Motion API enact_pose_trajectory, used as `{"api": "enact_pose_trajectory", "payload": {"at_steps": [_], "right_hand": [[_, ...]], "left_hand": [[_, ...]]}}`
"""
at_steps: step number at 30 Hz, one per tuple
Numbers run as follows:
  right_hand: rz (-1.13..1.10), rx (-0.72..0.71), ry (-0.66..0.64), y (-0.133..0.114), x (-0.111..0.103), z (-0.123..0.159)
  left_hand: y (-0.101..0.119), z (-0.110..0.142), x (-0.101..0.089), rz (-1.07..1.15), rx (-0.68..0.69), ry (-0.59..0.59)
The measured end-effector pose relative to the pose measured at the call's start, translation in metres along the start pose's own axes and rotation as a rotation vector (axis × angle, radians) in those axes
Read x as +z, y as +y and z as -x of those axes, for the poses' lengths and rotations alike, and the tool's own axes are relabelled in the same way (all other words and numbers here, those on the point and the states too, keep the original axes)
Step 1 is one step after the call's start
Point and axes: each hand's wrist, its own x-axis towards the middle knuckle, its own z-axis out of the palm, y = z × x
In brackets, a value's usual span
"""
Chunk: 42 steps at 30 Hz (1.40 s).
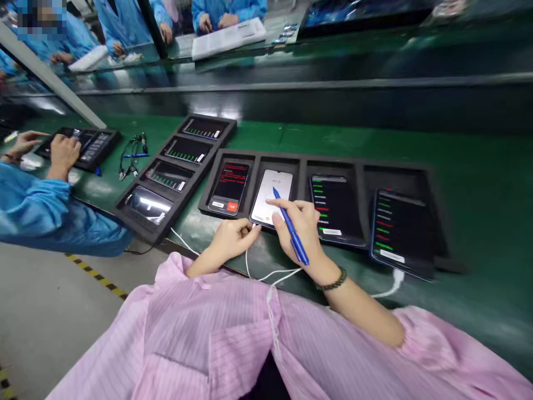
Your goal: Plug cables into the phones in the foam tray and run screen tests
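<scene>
A phone with a lit white screen (272,189) lies in a compartment of a black foam tray (331,158). My left hand (231,240) is closed at its lower edge, pinching the end of a white cable (247,261). A blue pen (295,236) is gripped in my right hand (302,228), whose forefinger reaches over the white screen. To the left sits a phone with red text (230,186). On the right are a phone with green and red lines (337,205) and another dark-screened phone (402,230), which rests tilted over the tray's edge with a white plug (397,276) below it.
A second foam tray (216,145) with several phones stands at the left. Beyond it lie black cables (134,154). A co-worker in a blue sleeve (37,205) handles another tray (94,158). More people sit across the raised line, near a white tray (229,39).
</scene>
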Motion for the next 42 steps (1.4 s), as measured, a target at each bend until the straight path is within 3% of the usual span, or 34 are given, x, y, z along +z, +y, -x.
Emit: {"api": "enact_pose_trajectory", "payload": {"at_steps": [4,15,42], "right_hand": [[0.044,0.005,-0.056,0.0021,-0.0016,-0.0016],[0.115,-0.146,-0.116,-0.0028,-0.0075,-0.0017],[0.067,-0.028,-0.041,-0.0013,-0.0043,-0.0010]], "left_hand": [[-0.0006,0.0005,0.0007,-0.011,-0.004,-0.014],[-0.0013,0.0012,0.0003,-0.025,0.007,-0.028],[0.0004,0.0010,-0.0014,-0.025,0.019,-0.023]]}}
